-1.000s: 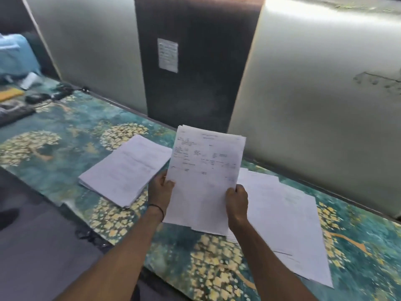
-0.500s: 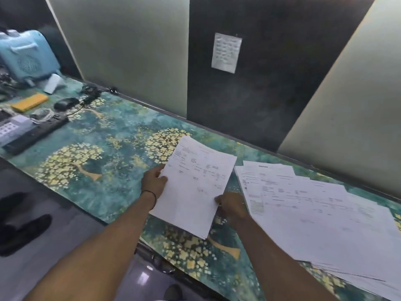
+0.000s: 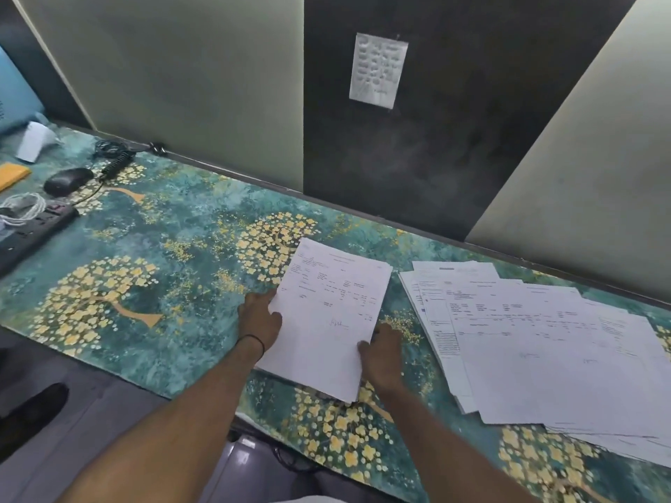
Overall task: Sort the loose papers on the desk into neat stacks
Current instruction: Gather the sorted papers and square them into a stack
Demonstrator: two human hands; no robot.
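A neat stack of white printed papers (image 3: pixel 326 321) lies on the teal flower-patterned desk (image 3: pixel 181 270), just in front of me. My left hand (image 3: pixel 258 321) grips its left edge, thumb on top. At the lower right edge my right hand (image 3: pixel 381 353) pinches the stack. To the right spreads a loose, fanned pile of printed sheets (image 3: pixel 544 343), apart from the held stack and reaching the right border of the view.
At the far left sit a black power strip (image 3: pixel 32 230) with a white cable, a black mouse (image 3: pixel 67 180), a coiled black cord (image 3: pixel 112 157) and a yellow item (image 3: pixel 12 174). Grey and black wall panels stand behind the desk, one bearing a taped note (image 3: pixel 377 70).
The stack, held up in front of me a second ago, has come down flat onto the desk. My view has swung left; the earlier left-hand pile is no longer visible.
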